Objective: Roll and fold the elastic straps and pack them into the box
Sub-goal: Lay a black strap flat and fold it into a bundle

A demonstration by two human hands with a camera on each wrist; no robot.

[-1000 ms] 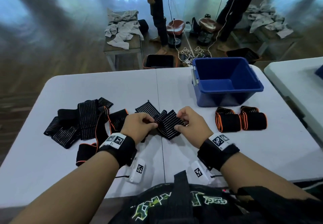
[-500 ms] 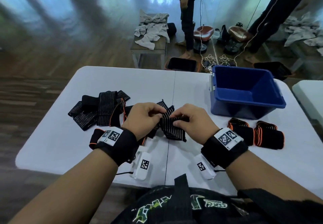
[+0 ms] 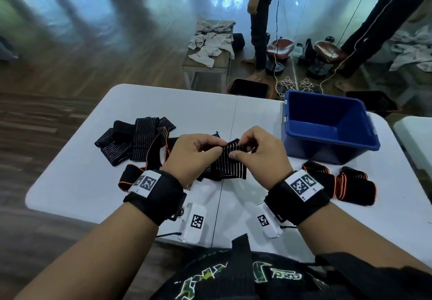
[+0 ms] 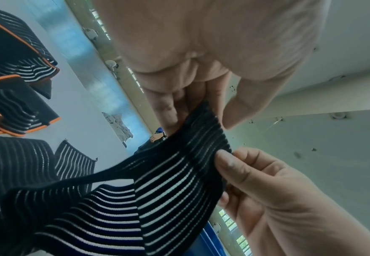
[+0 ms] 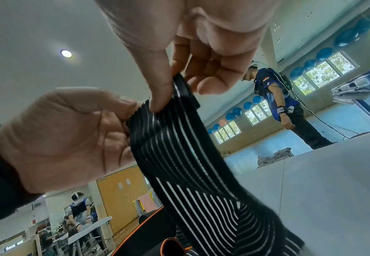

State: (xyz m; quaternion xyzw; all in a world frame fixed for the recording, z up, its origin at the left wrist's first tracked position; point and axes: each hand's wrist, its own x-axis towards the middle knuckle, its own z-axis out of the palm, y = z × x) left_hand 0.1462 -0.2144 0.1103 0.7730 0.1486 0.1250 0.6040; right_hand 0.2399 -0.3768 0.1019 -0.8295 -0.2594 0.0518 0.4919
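I hold a black elastic strap with thin white stripes (image 3: 230, 163) just above the white table. My left hand (image 3: 216, 148) pinches its top edge between thumb and fingers, and my right hand (image 3: 238, 151) pinches the same end from the other side. In the left wrist view the strap (image 4: 175, 181) hangs down from both pinches. The right wrist view shows its end (image 5: 179, 97) folded over under my right thumb. A blue box (image 3: 327, 153) stands empty at the right. Two rolled orange-edged straps (image 3: 320, 178) (image 3: 355, 187) lie in front of it. A pile of loose straps (image 3: 135, 140) lies at the left.
The white table (image 3: 93, 182) ends close to my body, and a second table (image 3: 416, 140) stands to the right. Beyond the far edge are a bench with grey cloths (image 3: 210, 44), two standing people, stools and cables on the floor.
My hands have drawn closer together on the strap's end and raised it slightly off the table. The head view has shifted, so the box now sits further right.
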